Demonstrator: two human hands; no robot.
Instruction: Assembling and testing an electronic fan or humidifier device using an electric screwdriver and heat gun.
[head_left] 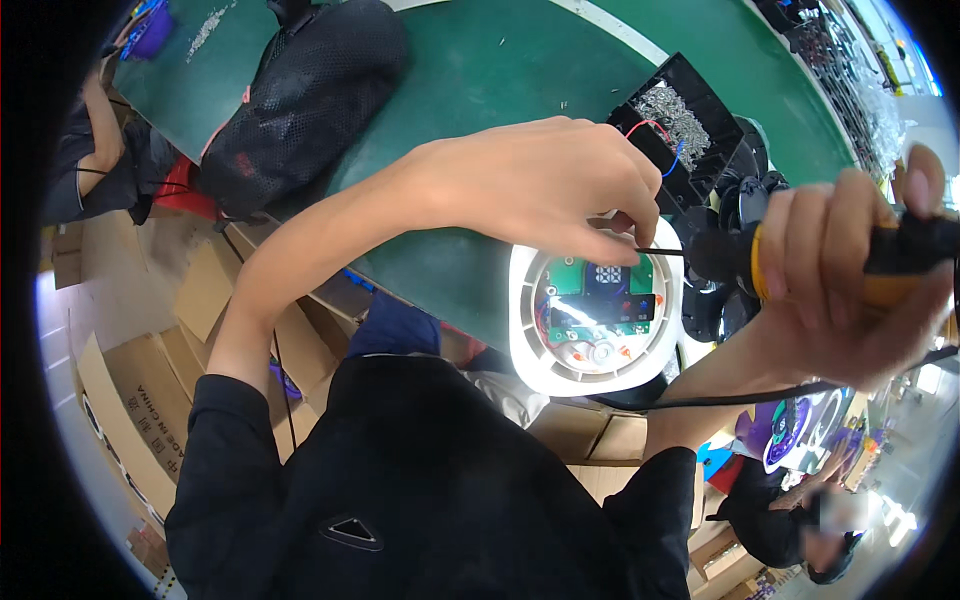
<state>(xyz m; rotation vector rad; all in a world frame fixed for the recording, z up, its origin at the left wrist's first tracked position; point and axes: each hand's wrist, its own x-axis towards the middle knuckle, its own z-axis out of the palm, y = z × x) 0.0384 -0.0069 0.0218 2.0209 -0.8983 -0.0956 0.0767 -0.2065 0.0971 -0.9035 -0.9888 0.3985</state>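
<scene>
A white rounded housing (527, 350) lies at the table's near edge, its inside facing up. Within it sits a green circuit board (570, 275) with a small digit display and a dark strip. My right hand (835, 255) is wrapped round a yellow and black electric screwdriver (718, 256), held sideways with its thin bit pointing left over the housing. Above the board's far edge, my left hand (560, 185) is closed, thumb and fingertips pinched close to the bit's tip. Whatever lies between those fingertips is hidden.
A black bin (725, 140) of small screws stands beyond the housing, with black round parts (703, 315) right of it. A black mesh bag (320, 100) lies at the far left. Cardboard boxes (150, 400) stand below the table. Other people work at left and lower right.
</scene>
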